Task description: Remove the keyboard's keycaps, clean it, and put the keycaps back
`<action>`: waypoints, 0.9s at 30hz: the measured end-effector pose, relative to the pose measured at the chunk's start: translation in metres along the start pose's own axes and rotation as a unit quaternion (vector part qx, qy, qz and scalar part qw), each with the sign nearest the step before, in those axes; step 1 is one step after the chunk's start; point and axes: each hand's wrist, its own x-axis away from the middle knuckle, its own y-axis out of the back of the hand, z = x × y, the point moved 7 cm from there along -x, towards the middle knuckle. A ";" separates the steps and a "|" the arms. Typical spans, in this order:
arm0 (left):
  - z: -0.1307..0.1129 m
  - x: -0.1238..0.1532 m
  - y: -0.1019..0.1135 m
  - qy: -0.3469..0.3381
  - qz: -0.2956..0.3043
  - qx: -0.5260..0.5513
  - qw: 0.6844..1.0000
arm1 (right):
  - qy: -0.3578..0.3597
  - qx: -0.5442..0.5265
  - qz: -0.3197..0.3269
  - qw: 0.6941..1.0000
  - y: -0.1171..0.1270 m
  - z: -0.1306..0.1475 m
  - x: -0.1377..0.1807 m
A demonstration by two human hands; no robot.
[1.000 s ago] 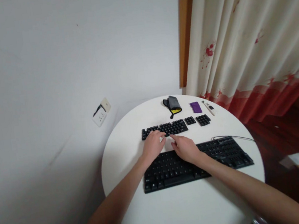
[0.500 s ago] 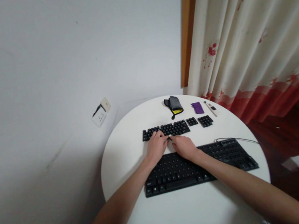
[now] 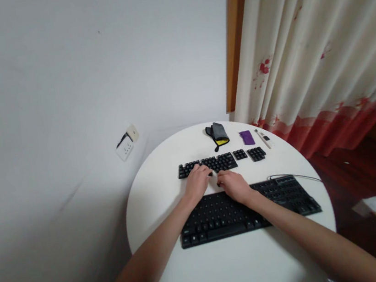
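My left hand (image 3: pixel 196 182) is closed, fingers bent, just in front of the rows of loose black keycaps (image 3: pixel 227 160). A small black keycap (image 3: pixel 210 174) shows at its fingertips. Beside it, my right hand (image 3: pixel 234 184) is closed in a pinch on another small dark piece, which looks like a keycap (image 3: pixel 218 184). A narrow gap parts the two hands. Below them lies a black keyboard (image 3: pixel 218 215), many of its key places bare, with keys still along its front row. My right forearm crosses over the keyboard.
On the round white table (image 3: pixel 157 168), smaller keycap groups (image 3: pixel 256 153) sit right of the main rows. Behind are a grey and yellow cloth (image 3: pixel 220 132), a purple packet (image 3: pixel 246 138) and a thin brush-like tool (image 3: pixel 263 139). The keyboard's cable (image 3: pixel 296 175) runs right.
My hands were together around a small piece with a whitish spot; now they are slightly apart, a dark piece at each hand's fingertips. The view has shifted slightly.
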 end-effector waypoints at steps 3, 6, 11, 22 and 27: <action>0.002 0.000 -0.001 0.011 -0.009 -0.015 1.000 | 0.010 -0.008 -0.003 1.000 -0.001 -0.001 0.000; 0.005 0.001 -0.002 0.024 -0.011 -0.015 1.000 | 0.009 -0.012 0.000 1.000 0.001 -0.001 0.002; 0.004 0.001 -0.003 0.011 -0.008 0.005 1.000 | -0.021 -0.087 -0.065 0.994 0.019 -0.007 0.017; -0.034 0.025 0.026 0.053 0.037 0.151 0.986 | -0.001 -0.284 -0.141 0.948 0.023 0.001 0.097; -0.072 0.065 0.035 0.041 0.063 0.227 0.971 | 0.012 -0.293 -0.121 0.948 0.019 0.010 0.111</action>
